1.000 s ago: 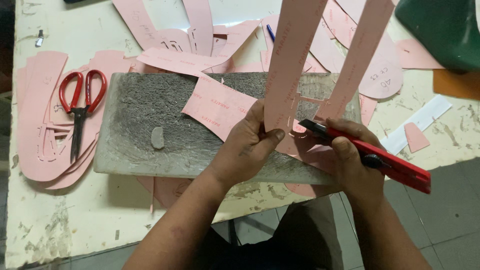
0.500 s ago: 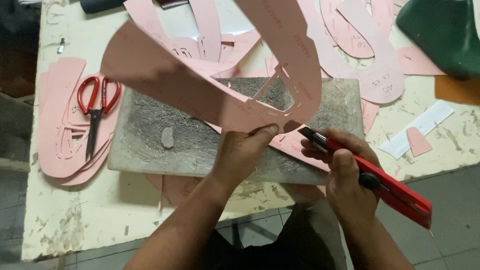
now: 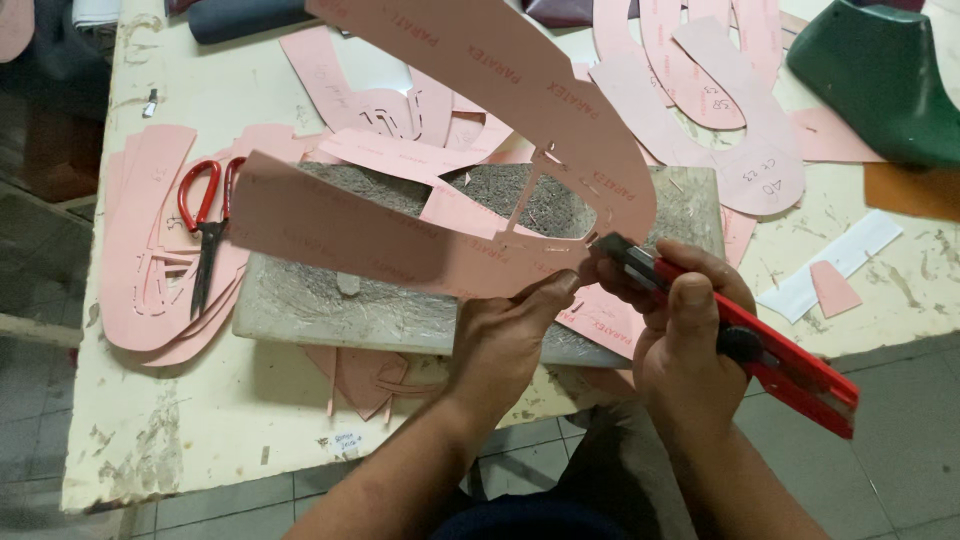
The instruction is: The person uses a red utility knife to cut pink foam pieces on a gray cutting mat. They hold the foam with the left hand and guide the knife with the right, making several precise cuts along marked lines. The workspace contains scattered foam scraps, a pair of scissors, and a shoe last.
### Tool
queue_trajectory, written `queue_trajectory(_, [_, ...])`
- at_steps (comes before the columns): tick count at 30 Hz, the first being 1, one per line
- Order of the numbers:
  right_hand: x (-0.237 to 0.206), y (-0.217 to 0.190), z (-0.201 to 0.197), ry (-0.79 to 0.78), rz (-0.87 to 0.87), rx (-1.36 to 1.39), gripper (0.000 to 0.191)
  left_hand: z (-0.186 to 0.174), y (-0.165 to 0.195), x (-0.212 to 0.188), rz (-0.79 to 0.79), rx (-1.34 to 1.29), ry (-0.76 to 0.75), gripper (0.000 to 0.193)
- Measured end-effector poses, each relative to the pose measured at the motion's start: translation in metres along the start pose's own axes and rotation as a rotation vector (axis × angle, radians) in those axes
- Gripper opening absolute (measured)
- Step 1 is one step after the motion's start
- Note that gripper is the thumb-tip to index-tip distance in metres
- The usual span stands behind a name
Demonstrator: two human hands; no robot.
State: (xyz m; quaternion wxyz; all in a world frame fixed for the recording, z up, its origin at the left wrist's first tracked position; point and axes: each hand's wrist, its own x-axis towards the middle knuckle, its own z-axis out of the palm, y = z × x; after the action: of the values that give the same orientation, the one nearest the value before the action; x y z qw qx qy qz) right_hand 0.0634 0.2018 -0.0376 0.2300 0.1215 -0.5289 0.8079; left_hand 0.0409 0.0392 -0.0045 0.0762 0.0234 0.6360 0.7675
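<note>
My left hand (image 3: pixel 508 340) pinches a large pink cardboard pattern piece (image 3: pixel 440 200) by its lower edge and holds it lifted above the scratched grey cutting slab (image 3: pixel 300 300). The piece has a window cut out near its right end. My right hand (image 3: pixel 690 340) grips a red and black utility knife (image 3: pixel 760 345), whose tip meets the pattern's edge just right of my left thumb.
Red-handled scissors (image 3: pixel 205 225) lie on a stack of pink patterns (image 3: pixel 140 260) at the left. More pink pattern pieces (image 3: pixel 720 110) cover the back of the worn white table (image 3: pixel 170 430). A dark green shoe last (image 3: pixel 880 80) sits at the far right, with white strips (image 3: pixel 830 265) near it.
The pink pattern has swung from upright strips to a broad piece held flat and leftward. Both hands have shifted slightly right, and the knife stays at the pattern's edge.
</note>
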Motion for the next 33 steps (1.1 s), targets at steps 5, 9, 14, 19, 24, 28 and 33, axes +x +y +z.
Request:
queue_trajectory(5, [0.001, 0.001, 0.007, 0.045, 0.009, -0.005, 0.039, 0.007, -0.003, -0.007, 0.230, 0.016, 0.017, 0.023])
queue_trajectory(9, [0.000, -0.003, 0.016, 0.110, 0.025, 0.011, 0.034, 0.009, -0.007, -0.011, 0.411, 0.065, 0.023, 0.020])
queue_trajectory(14, [0.001, -0.015, 0.026, 0.219, 0.267, 0.147, 0.034, 0.013, -0.017, -0.012, 0.617, 0.012, 0.008, 0.011])
queue_trajectory(19, [-0.002, -0.019, 0.034, 0.270, 0.425, 0.254, 0.040, 0.012, -0.023, -0.009, 0.649, 0.160, 0.119, 0.009])
queue_trajectory(24, [-0.018, -0.022, 0.032, 0.242, 0.196, 0.098, 0.054, 0.006, -0.015, -0.014, 0.710, 0.475, 0.282, 0.017])
queue_trajectory(28, [-0.030, -0.027, 0.011, 0.196, -0.018, 0.044, 0.054, -0.005, -0.007, -0.021, 0.415, 0.057, 0.008, 0.024])
queue_trajectory(33, [-0.047, -0.028, -0.016, 0.110, -0.087, -0.059, 0.047, -0.010, -0.002, -0.027, 0.221, -0.072, -0.088, 0.017])
